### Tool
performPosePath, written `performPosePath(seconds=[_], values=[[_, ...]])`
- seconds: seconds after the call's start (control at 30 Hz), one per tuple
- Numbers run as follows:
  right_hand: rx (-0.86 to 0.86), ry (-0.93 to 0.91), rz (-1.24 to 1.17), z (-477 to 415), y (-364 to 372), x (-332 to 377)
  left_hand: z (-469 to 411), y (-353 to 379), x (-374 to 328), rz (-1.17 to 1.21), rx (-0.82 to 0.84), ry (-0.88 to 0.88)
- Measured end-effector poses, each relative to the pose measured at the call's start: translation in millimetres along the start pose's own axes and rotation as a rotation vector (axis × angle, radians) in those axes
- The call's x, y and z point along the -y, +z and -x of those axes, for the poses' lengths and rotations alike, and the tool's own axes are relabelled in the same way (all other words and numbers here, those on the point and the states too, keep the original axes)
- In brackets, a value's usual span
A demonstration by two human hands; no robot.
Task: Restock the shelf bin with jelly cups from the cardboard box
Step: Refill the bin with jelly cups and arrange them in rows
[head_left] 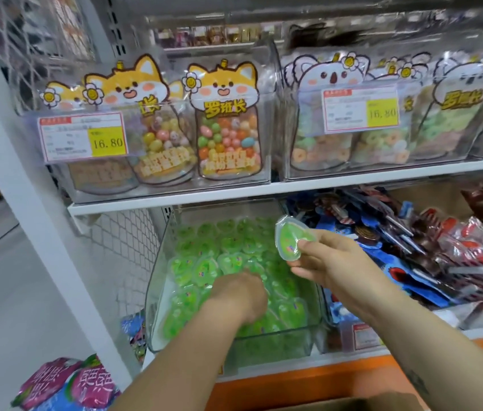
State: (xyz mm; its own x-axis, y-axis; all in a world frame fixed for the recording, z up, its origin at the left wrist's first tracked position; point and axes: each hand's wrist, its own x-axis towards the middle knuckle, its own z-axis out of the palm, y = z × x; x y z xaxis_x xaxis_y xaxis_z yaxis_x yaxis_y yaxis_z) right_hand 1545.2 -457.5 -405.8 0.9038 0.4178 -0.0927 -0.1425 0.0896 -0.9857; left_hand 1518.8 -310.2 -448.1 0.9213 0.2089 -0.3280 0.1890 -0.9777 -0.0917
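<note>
A clear plastic shelf bin [157,280] on the lower shelf holds several green jelly cups [195,271] lying flat in rows. My left hand [237,295] reaches down into the bin with its fingers curled among the cups; what the fingers hold is hidden. My right hand [327,265] hovers above the bin's right side and pinches one green jelly cup [289,240] between thumb and fingers, its lid tilted toward me. A brown edge of the cardboard box [361,403] shows at the bottom.
The white shelf [293,188] above carries clear bins of candy jars with yellow 16.80 price tags [106,142]. Blue and red snack packets [412,241] fill the bin to the right. Pink bags [68,384] lie at lower left beside the white upright post [26,185].
</note>
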Motion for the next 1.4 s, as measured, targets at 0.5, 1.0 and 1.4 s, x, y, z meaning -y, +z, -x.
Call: performPosePath(seconds=[0.5,1.0,1.4], values=[[0.003,0.056,-0.036,3.9,7.6,-11.5,2.8,4.1,-5.2,0.106,0.025,-0.005],[-0.22,0.212,0.4,-60.8,52.6,-50.1,32.4,2.8,44.9,0.093,-0.323,0.027],[-0.225,0.18,0.672,-81.1,50.0,-66.2,25.7,14.8,50.6,0.123,-0.266,0.071]])
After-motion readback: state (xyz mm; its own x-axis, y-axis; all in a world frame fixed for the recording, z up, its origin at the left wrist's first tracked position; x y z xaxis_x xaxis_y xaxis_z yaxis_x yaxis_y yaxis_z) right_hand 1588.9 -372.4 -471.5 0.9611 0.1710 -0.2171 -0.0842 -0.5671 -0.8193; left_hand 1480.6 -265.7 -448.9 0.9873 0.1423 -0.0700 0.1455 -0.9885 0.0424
